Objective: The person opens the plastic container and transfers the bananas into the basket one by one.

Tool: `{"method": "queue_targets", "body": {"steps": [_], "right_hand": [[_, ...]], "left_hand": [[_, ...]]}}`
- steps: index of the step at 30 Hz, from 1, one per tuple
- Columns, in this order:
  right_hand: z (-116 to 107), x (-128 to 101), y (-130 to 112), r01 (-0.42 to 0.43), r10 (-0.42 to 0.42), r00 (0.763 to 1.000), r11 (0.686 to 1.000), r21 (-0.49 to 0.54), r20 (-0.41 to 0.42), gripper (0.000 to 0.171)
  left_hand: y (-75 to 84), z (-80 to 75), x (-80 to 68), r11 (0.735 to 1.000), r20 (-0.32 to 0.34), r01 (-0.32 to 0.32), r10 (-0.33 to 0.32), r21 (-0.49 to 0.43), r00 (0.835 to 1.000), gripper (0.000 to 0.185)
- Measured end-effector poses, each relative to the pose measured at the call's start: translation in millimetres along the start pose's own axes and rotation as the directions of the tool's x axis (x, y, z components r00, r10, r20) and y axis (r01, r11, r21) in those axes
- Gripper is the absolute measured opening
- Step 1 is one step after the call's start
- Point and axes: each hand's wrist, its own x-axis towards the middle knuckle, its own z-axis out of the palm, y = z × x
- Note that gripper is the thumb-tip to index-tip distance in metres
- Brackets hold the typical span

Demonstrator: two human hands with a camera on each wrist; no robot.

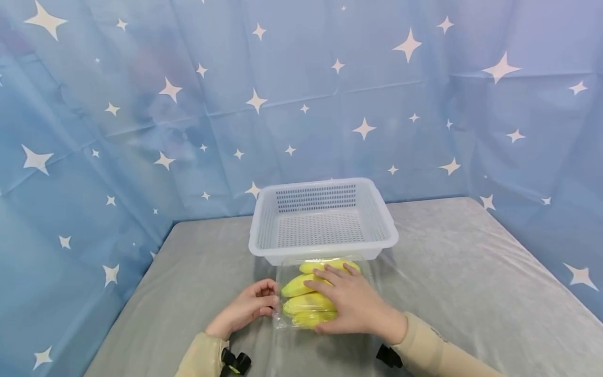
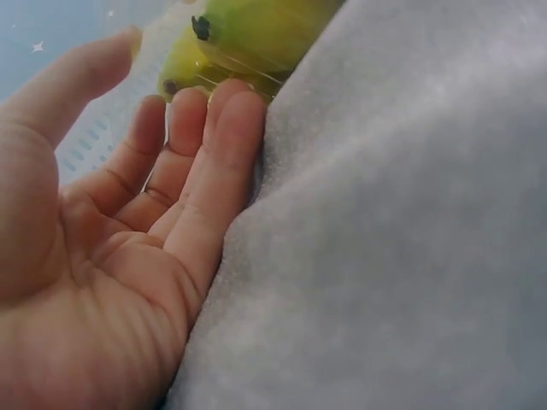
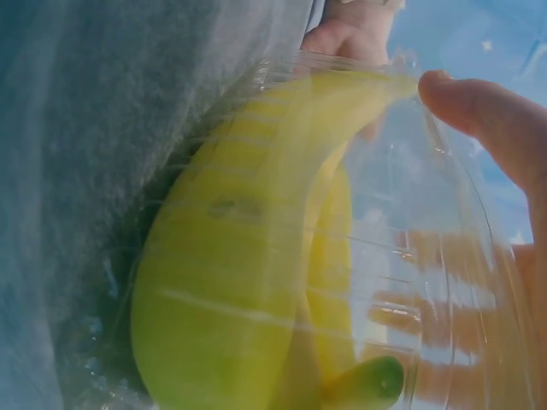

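Observation:
Several yellow bananas lie in a clear plastic pack on the grey table cloth, just in front of a white perforated basket. My right hand rests flat on top of the pack, fingers spread over the fruit and thumb along its near side. In the right wrist view the bananas fill the frame behind the plastic, with my thumb beside them. My left hand sits at the pack's left end. Its fingertips touch the plastic by the bananas, and its thumb is held apart.
The basket is empty and stands at the middle back of the table. A blue curtain with white stars closes off the back and both sides. Grey cloth stretches to the left and right of the pack.

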Motion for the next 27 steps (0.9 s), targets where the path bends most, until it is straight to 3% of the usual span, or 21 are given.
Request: {"method": "queue_targets", "body": {"steps": [27], "right_hand": [[-1.6,0.2,0.5,-0.015,0.015,1.000,1.000,0.009,-0.009,0.073]], "left_hand": [[1.2,1.3,-0.3,1.000,-0.001,-0.002,0.002,0.002,1.000,0.015]]}}
